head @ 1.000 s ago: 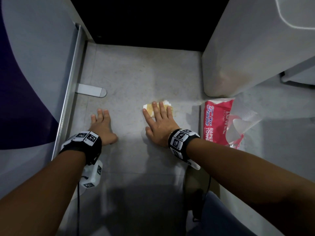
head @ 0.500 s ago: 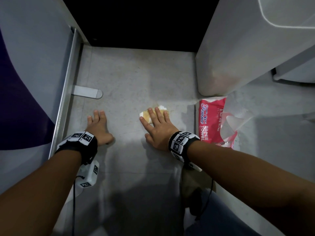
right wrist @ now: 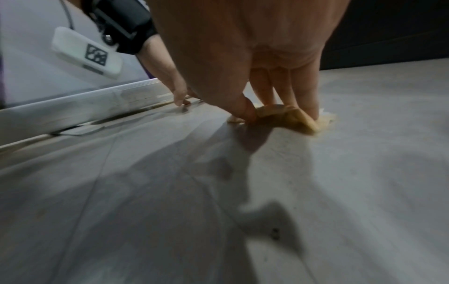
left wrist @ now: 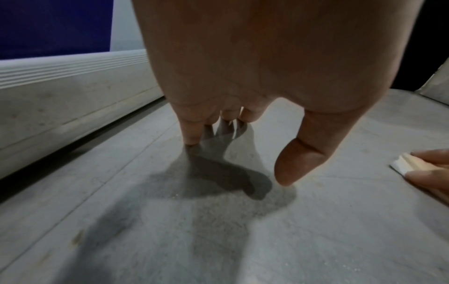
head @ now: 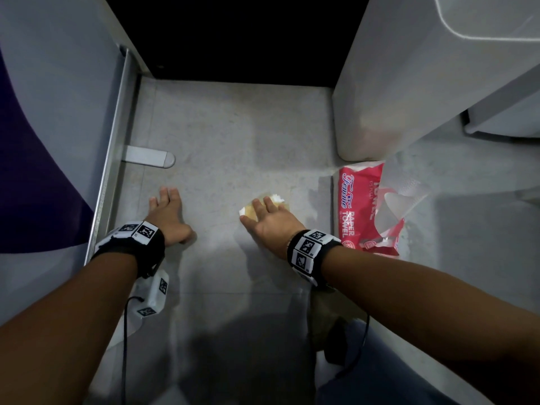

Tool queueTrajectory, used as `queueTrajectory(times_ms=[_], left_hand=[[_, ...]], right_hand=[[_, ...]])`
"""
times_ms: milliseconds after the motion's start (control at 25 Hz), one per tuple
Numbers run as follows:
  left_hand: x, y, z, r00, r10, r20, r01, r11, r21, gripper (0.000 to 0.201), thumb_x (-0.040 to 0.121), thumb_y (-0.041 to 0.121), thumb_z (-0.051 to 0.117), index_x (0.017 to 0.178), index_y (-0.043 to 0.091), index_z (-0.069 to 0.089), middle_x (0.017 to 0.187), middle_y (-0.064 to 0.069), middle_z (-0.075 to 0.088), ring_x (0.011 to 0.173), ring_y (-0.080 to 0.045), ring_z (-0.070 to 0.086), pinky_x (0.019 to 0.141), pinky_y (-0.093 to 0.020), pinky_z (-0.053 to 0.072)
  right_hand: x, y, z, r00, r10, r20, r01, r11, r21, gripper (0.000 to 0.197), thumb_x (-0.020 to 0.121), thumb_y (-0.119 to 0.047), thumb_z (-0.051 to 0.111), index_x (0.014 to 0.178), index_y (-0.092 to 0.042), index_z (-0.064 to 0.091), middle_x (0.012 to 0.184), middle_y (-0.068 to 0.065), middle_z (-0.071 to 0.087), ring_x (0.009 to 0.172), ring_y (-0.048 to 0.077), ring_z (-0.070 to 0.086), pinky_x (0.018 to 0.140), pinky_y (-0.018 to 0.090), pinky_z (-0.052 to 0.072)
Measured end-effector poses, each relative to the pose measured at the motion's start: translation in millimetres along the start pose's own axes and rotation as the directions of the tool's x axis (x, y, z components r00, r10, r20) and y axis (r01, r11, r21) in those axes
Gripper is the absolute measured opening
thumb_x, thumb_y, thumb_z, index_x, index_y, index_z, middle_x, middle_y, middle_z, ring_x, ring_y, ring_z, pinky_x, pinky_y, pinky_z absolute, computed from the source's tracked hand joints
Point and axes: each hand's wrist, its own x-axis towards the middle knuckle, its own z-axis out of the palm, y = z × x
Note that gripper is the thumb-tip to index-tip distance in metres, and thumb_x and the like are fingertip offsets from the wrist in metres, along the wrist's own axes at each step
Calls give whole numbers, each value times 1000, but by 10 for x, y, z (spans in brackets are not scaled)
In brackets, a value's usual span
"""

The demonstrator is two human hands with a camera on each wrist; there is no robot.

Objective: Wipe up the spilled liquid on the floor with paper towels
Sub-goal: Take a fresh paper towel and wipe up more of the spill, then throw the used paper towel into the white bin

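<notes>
A folded paper towel (head: 247,211), soaked yellow-brown with a white far edge, lies on the grey floor (head: 222,135). My right hand (head: 267,213) presses flat on it, fingers straight and thumb spread to the left. In the right wrist view the fingers (right wrist: 303,92) push down on the wet towel (right wrist: 296,120), and a faint yellow smear shows at its edge. My left hand (head: 168,210) rests flat on the floor further left, holding nothing. Its fingers (left wrist: 192,132) touch the tile, and the towel (left wrist: 402,165) shows at the right.
A red paper towel pack (head: 359,206), torn open, lies just right of my right hand. A white cabinet (head: 409,83) stands behind it. A wall with a metal rail (head: 109,176) and a metal door stop (head: 149,156) borders the left. My knee (head: 380,369) is at the bottom right.
My right hand has slid the towel a little toward me across the floor. The left hand has stayed planted in place.
</notes>
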Motion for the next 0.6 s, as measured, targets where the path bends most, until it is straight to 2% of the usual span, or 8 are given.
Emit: queueTrajectory(times_ms=[80, 160, 240, 320, 400, 480, 520, 600], left_hand=[[14, -6, 1, 1000, 0, 4, 0, 1000, -1, 119, 72, 15, 71, 156, 19, -13, 162, -4, -22, 150, -33, -13, 121, -45, 13], [15, 8, 1, 1000, 2, 5, -2, 1000, -3, 119, 71, 14, 70, 156, 18, -13, 162, -4, -22, 150, -33, -13, 121, -45, 13], [16, 11, 1, 1000, -5, 4, 5, 1000, 4, 119, 71, 15, 70, 156, 18, -13, 162, -4, -22, 150, -32, -14, 121, -45, 13], [37, 8, -10, 1000, -20, 10, 20, 1000, 14, 119, 70, 16, 71, 156, 17, -12, 162, -5, -21, 150, -33, -12, 120, -46, 15], [52, 34, -78, 1000, -29, 6, 29, 999, 43, 113, 69, 18, 72, 156, 11, 0, 163, -12, -7, 149, -39, 2, 116, -48, 26], [25, 106, -217, 999, -27, -20, 29, 997, 78, 85, 67, 20, 72, 141, 6, 31, 151, -20, 25, 133, -43, 36, 96, -42, 42], [-15, 174, -303, 999, -21, -41, 24, 996, 82, 64, 70, 21, 70, 127, 6, 45, 140, -21, 40, 120, -41, 48, 85, -36, 44], [-86, 333, -461, 996, 33, -87, -28, 998, 65, 33, 76, 26, 64, 104, 10, 61, 121, -18, 62, 104, -36, 59, 77, -30, 43]], right_hand=[[-24, -48, 21, 998, -44, -36, 44, 999, -20, 46, 103, -13, 40, 148, -13, 35, 153, 30, 28, 140, 51, 30, 100, 56, 45], [-19, -75, 42, 990, -96, -102, 99, 995, 19, 30, 99, -13, 46, 127, -17, 55, 133, 17, 52, 124, 40, 49, 77, 40, 49], [-21, -73, -29, 983, -69, -170, 118, 947, 298, 23, 89, -12, 50, 99, -26, 66, 110, 6, 67, 103, 31, 60, 76, 32, 48], [-25, -65, -201, 981, 79, -178, 64, 731, 680, 32, 91, -10, 53, 101, -28, 77, 111, 2, 75, 102, 23, 66, 90, 22, 47], [-17, 10, -449, 948, 233, -218, 95, 446, 890, 30, 93, -6, 60, 112, -21, 77, 114, -2, 74, 100, 10, 68, 88, 17, 46], [-36, 143, -828, 897, 357, -261, 192, 219, 957, 30, 93, -2, 61, 116, -16, 75, 100, -8, 75, 80, 3, 64, 75, 19, 49], [-71, 225, -1048, 872, 404, -278, 246, 131, 960, 32, 92, -1, 61, 117, -14, 74, 92, -7, 73, 73, 4, 60, 71, 22, 50], [-209, 422, -1546, 791, 483, -377, 396, 65, 916, 38, 88, 1, 59, 120, -14, 72, 87, -3, 69, 73, 10, 56, 69, 31, 49]])
